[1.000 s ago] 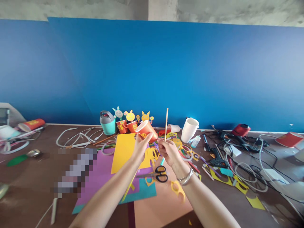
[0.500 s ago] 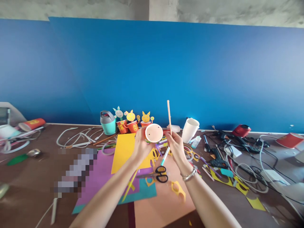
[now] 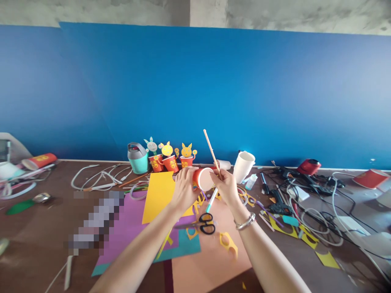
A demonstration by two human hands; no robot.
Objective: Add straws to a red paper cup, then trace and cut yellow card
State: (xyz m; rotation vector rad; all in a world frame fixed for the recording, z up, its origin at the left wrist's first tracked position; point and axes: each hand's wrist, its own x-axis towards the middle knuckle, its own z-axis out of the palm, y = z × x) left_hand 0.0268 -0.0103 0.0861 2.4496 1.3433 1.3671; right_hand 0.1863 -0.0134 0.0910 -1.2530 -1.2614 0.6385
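My left hand point(image 3: 184, 188) is wrapped round a red paper cup point(image 3: 198, 179), tipped on its side with its pale round end facing right. In my right hand point(image 3: 227, 184) a thin wooden stick point(image 3: 210, 148) is pinched, slanting up and to the left. The right fingertips are at the edge of the cup's pale end, hiding the stick's lower tip. Below the hands lie black-handled scissors point(image 3: 206, 224) on sheets of coloured paper, among them a yellow sheet point(image 3: 158, 195) and a peach sheet point(image 3: 210, 260).
Red cups with paper animal heads point(image 3: 170, 163) stand at the back beside a teal-and-grey container point(image 3: 138, 158). A white cup point(image 3: 243, 167) and a small bottle point(image 3: 251, 182) are right of my hands. Farther right lie a glue gun point(image 3: 278, 203), cables and paper scraps point(image 3: 327, 259).
The cup has turned so its pale end faces more to the right, and it has moved slightly right and down. The stick has tilted left, and the right hand has come up to the cup.
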